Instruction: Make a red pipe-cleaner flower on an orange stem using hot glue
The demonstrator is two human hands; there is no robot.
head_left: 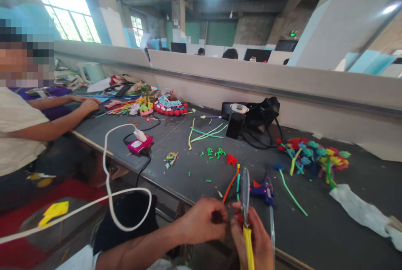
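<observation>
My right hand [260, 240] grips a pair of scissors [247, 240] with yellow handles, blades pointing up and away. A small red bit shows by its fingertips. Close beside it on the left, my left hand [202, 219] has its fingers curled in a pinch; what they hold, if anything, I cannot make out. Just beyond the hands lie an orange pipe cleaner [230, 185] and a teal one [238, 187]. A blue glue gun [265, 190] rests right of the blades. Short red pieces [231, 160] and green pieces [216, 153] are heaped further back.
Pipe-cleaner flowers [333, 159] and a black bag [266, 113] lie to the right. Loose pipe cleaners [207, 134] cross mid-table. A pink power strip [140, 144] with a white cable [108, 178] sits left, near a co-worker's hands [88, 104]. A low partition [282, 86] runs behind.
</observation>
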